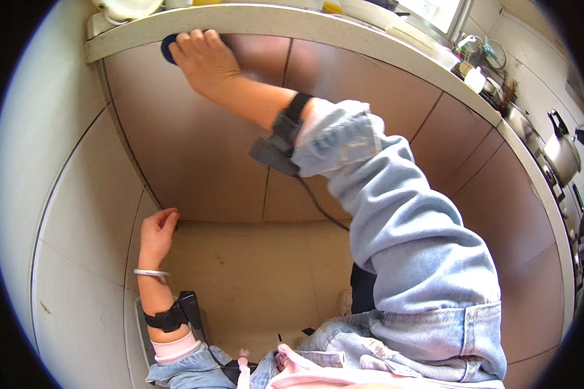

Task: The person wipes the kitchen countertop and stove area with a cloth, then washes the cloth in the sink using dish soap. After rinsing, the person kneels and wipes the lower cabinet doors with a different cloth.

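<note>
My right hand [204, 61] reaches far forward and presses a dark blue cloth or pad [167, 48] against the top of a glossy brown cabinet door [175, 131], just below the countertop edge. Most of that pad is hidden under my palm and fingers. Lower down, my left hand [156, 236] hangs near the tiled wall, its fingers loosely curled and nothing visible in them. A pale bangle [151, 273] circles the left wrist. Both forearms wear black straps with cabled devices.
A pale countertop [272, 22] curves above the cabinets. At the right, a pressure cooker [562, 154] stands on the stove. White wall tiles [78, 219] rise close on my left. Below lies a beige tiled floor [253, 272].
</note>
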{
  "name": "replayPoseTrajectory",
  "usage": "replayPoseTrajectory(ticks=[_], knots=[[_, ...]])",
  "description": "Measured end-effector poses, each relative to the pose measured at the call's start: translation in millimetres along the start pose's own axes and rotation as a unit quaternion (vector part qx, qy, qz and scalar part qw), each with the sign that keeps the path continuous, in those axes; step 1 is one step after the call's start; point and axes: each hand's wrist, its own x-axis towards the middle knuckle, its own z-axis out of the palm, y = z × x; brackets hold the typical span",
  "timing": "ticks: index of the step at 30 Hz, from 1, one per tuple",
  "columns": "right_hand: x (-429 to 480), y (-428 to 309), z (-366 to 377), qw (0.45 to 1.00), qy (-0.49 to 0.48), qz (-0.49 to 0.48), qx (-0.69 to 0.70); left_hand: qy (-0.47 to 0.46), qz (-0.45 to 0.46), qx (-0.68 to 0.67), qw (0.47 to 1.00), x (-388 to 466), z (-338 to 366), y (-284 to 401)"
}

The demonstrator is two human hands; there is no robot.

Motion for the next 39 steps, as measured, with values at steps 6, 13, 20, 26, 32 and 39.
replayPoseTrajectory(ticks=[6,13,20,26,32,39], knots=[[-86.9,110.0,-72.3,0.995,-0.097,0.014,-0.014,-0.031,0.043,-0.021,0.998,26.5,53.8,-25.5],[-201.9,249.8,-160.3,0.994,-0.101,0.041,-0.013,-0.067,0.155,0.078,0.983,32.5,137.3,-9.3],[-210.4,232.9,-128.2,0.994,-0.085,0.068,0.007,-0.05,0.235,0.189,0.952,33.2,172.4,88.7],[-199.1,215.1,-121.3,0.991,-0.037,0.124,0.02,0.067,0.279,0.355,0.89,64.7,190.6,154.8],[-230.1,266.9,-155.0,0.99,-0.072,0.121,-0.013,0.117,0.285,0.414,0.857,97.0,230.1,176.8],[-221.8,252.2,-133.9,0.995,-0.009,0.096,0.008,0.136,0.389,0.335,0.847,108.6,241.3,158.4]])
